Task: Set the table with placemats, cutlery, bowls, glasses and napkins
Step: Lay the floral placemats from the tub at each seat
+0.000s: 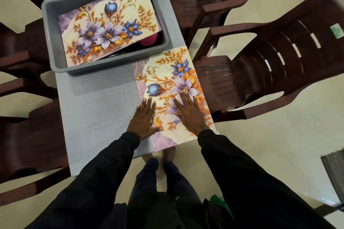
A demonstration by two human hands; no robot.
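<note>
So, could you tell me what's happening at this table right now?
A person is setting the table. Both the left hand and the right hand lie flat, fingers spread, on a floral placemat laid at the near right corner of the grey table. Another matching placemat still lies on top of the grey tub further along, partly covering other items. No cutlery, bowls, glasses or napkins are laid out yet.
</note>
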